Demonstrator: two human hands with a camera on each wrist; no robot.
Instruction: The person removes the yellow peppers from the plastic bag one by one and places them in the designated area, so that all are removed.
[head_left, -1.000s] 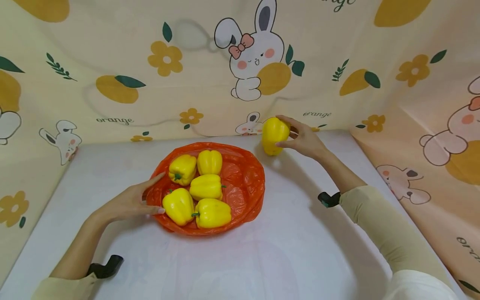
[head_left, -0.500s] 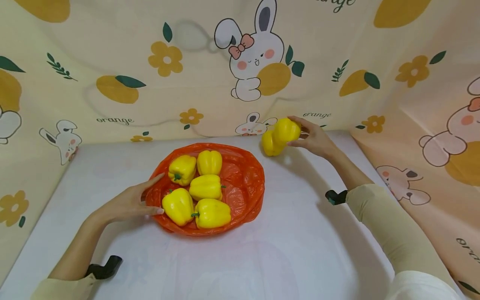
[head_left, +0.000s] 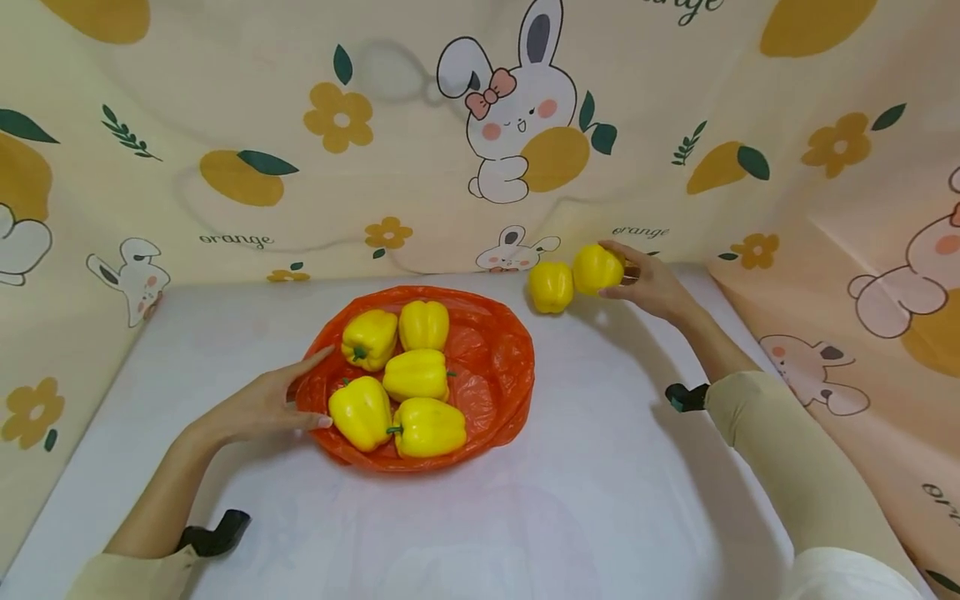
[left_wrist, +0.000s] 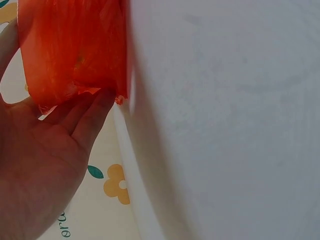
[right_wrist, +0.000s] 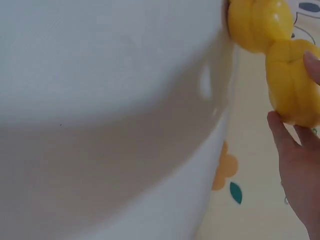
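Note:
My right hand (head_left: 645, 285) holds a yellow bell pepper (head_left: 598, 270) by its right side, thumb in front and fingers behind. This pepper looks raised off the table in the right wrist view. Just left of it, another yellow bell pepper (head_left: 551, 287) stands on the table near the back wall. A red plastic bag (head_left: 504, 408) with a rolled-down rim lies spread on the table, several yellow bell peppers (head_left: 415, 375) in its left and middle part. My left hand (head_left: 258, 406) grips the bag's left side, thumb and index finger at the rim; its other fingers curve against the red plastic (left_wrist: 75, 50).
The white table (head_left: 465, 533) ends at a patterned cloth (head_left: 420, 192) hanging behind it and along both sides. Inside the bag, bare red plastic shows on the right. Both wrists wear a black device (head_left: 217, 533).
My right hand has moved right and slightly down with its bell pepper, uncovering the standing pepper that was behind it. My left hand stays at the bag.

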